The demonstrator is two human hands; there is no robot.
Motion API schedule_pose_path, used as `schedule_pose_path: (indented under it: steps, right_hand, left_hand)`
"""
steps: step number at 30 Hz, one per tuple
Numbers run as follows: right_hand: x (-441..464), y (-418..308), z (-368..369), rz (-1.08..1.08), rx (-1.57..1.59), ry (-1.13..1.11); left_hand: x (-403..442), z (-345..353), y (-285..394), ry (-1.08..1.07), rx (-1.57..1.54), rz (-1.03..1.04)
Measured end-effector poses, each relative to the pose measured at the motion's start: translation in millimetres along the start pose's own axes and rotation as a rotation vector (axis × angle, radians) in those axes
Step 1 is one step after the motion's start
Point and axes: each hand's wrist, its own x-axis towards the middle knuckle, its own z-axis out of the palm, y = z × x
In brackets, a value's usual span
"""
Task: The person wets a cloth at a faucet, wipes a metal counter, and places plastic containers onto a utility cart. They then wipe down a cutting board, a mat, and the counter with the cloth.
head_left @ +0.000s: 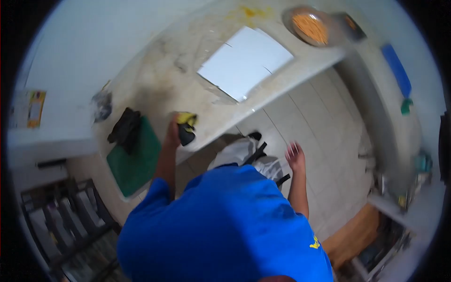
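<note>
My left hand (174,130) is closed on a yellow and black cloth (187,126) at the front edge of the counter (155,70). Just left of it lies a green board (136,160) with a crumpled black cloth or bag (126,129) on its upper part. My right hand (295,156) hangs over the floor, away from the counter, with its fingers apart and nothing in them; it is slightly blurred. White sheets (245,61) lie flat on the counter, up and to the right of my left hand.
A bowl of orange sticks (310,29) stands at the counter's far right, beside a dark tray (350,26). Yellow stains mark the counter top. A long blue object (396,70) lies on the right side. A black rack (70,216) stands lower left.
</note>
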Motion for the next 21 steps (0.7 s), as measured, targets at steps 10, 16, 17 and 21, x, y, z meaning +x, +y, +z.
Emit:
schedule_pose_path:
  steps: [10, 16, 17, 21]
  right_hand:
    - [6.0, 41.9, -137.7, 0.266, -0.671, 0.089]
    - [-12.5, 68.3, 25.4, 0.368, -0.806, -0.228]
    - [-20.7, 81.9, 54.8, 0.318, -0.845, -0.319]
    - [-100.2, 184.4, 165.5, 0.281, -0.702, -0.61]
  left_hand:
    - [-192.8, -78.9, -50.1, 0.801, 0.475, 0.242]
    - [-216.7, -166.3, -15.2, 1.096, 0.314, 0.616]
    - [-212.3, -186.2, -8.6, 1.099, 0.265, 0.688]
    - [-221.4, -221.9, 28.1, 1.025, 0.127, 0.885]
